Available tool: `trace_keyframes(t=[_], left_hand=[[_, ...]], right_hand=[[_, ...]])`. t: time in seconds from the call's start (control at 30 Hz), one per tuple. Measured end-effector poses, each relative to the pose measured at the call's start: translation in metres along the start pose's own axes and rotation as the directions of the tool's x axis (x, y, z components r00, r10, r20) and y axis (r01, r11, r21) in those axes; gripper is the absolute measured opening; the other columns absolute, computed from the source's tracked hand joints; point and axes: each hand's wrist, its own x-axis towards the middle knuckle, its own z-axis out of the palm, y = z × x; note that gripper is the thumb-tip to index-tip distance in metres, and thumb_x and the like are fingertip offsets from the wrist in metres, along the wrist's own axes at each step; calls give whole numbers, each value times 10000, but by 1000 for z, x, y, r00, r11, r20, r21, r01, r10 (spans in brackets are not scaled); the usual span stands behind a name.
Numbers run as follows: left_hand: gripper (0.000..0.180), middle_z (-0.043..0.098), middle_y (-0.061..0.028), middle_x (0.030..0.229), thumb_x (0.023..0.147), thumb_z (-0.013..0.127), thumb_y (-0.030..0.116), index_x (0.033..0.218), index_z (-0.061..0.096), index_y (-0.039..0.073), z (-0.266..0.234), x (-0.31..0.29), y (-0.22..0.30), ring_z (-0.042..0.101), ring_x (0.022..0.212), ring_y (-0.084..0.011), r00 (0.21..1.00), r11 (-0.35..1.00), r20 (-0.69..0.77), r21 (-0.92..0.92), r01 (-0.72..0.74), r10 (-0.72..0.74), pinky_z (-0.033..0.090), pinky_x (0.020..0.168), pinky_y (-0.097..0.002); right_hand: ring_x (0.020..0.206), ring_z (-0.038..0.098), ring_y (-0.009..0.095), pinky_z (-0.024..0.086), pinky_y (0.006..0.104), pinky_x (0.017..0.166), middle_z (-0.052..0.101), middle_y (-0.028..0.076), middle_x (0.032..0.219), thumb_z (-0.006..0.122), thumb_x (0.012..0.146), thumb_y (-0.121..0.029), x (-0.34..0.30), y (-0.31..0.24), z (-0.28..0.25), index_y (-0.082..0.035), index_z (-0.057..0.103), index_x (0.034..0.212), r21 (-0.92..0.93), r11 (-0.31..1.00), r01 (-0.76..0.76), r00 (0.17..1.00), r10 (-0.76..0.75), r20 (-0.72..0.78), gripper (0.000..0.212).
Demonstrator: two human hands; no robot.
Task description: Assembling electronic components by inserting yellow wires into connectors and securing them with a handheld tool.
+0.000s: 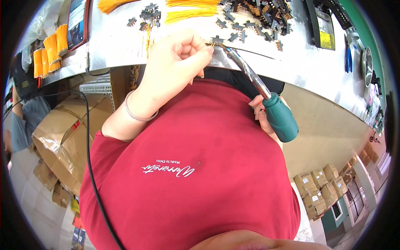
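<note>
A small black switch [217, 39] sits by the near edge of the tabletop [112, 37], its long axis running roughly left to right, almost parallel to that edge. The left hand [183, 58] is the nearer of the two: its thumb and forefinger are pinched narrow on what looks like a thin yellow wire [212, 47], and the switch lies just beyond and to the right of those fingertips. The right hand [261, 118] is well apart from the switch, its fingers closed round the green handle of a soldering iron [262, 88] (some of them hidden behind it). The iron slants from that handle, out past the near edge, up and leftward to the switch, so its tip comes in from the right while the wire comes in from the left. Whether tip, wire and switch actually touch is too small to tell.

Farther in from the near edge lie a heap of loose switches [266, 14], a smaller cluster of switches [151, 16] and a spread of yellow wires [192, 14]; tied wire bundles [52, 48] rest toward the left edge.
</note>
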Motion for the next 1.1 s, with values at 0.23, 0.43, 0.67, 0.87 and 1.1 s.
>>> trace_keyframes(t=[0.23,0.43,0.67,0.87,1.1], left_hand=[[163,565,24,596,920,626,137,788,574,57,0,0,0,459,461,-4,1000,1000,1,19,9,-9,323,406,-162],[164,571,19,596,918,628,140,787,576,57,1,0,-1,463,465,-3,1000,1000,-13,25,4,-4,325,407,-161],[164,570,20,595,920,624,133,783,572,58,1,1,1,466,467,-4,1000,999,-3,32,8,-8,333,409,-160],[158,554,29,584,927,619,132,795,565,63,1,1,-3,459,462,-2,1000,1000,-15,27,-2,3,326,408,-159],[166,555,40,612,937,622,135,797,558,72,-1,1,-3,458,484,4,999,999,32,24,-33,33,313,409,-159]], right_hand=[[716,644,166,513,242,652,670,55,832,707,698,55,-1,5,0,-43,649,895,-409,880,240,968,-251,27,228],[725,651,205,521,272,643,650,64,833,712,663,44,4,2,-2,-85,666,853,-518,779,353,931,-350,108,234],[697,652,207,527,290,617,651,45,820,704,660,32,0,-1,1,-111,675,844,-651,684,330,934,-339,117,234],[692,654,187,527,274,616,662,20,818,677,673,35,-2,-5,4,-160,686,818,-576,780,245,953,-303,-6,243],[724,661,190,529,270,637,676,20,844,682,688,42,2,6,-2,-154,690,839,-507,816,278,952,-305,31,247]])
